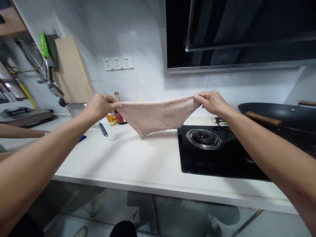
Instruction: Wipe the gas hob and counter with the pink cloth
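Note:
A pale pink cloth [158, 115] with dark stains is stretched in the air above the white countertop [138, 161]. My left hand [101, 104] pinches its upper left corner, and my right hand [211, 101] pinches the upper right one. The cloth's lower edge hangs loose, with one corner pointing down at the left. Beneath its right end lies the black gas stove [209, 161] with a round burner [204, 139]. A white bottle [106, 130] stands on the counter below my left hand.
Sauce bottles [120, 118] stand against the wall behind the white bottle. A large wok [271, 115] with wooden handles occupies the stove's right side, under a black range hood [237, 33]. A cutting board [72, 70] hangs at the left. Another person's arm [22, 131] reaches in there.

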A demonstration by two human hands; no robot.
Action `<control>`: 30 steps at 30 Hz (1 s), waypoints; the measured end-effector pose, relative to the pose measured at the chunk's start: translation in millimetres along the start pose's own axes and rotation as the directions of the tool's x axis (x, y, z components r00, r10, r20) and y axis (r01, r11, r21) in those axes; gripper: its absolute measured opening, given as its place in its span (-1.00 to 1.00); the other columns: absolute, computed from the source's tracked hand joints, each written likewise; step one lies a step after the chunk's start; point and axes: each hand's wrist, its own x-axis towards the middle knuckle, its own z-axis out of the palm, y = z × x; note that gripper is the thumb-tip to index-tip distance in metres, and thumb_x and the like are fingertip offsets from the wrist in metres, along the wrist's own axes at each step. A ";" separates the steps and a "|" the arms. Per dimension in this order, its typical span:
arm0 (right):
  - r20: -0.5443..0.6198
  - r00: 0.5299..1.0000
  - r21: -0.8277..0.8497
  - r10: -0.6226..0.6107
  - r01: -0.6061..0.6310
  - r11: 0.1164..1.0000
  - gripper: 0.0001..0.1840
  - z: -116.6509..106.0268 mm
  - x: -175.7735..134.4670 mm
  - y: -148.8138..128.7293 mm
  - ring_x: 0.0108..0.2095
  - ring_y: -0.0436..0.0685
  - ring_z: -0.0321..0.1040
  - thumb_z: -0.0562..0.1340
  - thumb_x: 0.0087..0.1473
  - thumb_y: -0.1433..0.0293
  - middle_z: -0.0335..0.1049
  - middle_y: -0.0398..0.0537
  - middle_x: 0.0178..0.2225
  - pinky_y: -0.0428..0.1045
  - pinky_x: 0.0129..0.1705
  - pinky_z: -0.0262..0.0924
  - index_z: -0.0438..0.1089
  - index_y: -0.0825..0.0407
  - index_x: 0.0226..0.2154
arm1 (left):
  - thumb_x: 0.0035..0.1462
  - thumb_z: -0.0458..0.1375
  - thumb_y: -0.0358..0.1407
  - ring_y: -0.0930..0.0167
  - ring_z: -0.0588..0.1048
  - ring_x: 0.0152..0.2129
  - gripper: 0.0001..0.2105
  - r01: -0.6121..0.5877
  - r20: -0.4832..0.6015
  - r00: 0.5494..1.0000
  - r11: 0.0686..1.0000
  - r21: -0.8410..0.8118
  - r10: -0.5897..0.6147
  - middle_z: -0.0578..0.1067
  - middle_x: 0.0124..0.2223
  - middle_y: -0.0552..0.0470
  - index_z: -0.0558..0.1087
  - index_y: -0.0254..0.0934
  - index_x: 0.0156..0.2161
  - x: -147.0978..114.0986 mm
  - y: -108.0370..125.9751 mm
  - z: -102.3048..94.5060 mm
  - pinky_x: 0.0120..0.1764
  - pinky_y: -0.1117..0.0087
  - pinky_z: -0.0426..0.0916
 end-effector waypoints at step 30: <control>0.464 0.878 -0.214 0.118 -0.018 0.977 -0.71 79.9 -182.3 90.2 -0.08 0.21 0.42 0.13 0.20 0.23 0.53 0.00 -0.12 0.09 0.04 0.24 0.54 -0.07 -0.21 | 0.14 0.05 0.05 0.01 0.51 -0.01 -0.46 0.143 0.388 0.903 0.981 0.131 -0.183 0.54 0.06 -0.32 0.49 -0.32 0.03 -134.8 -105.2 154.8 0.02 0.10 0.34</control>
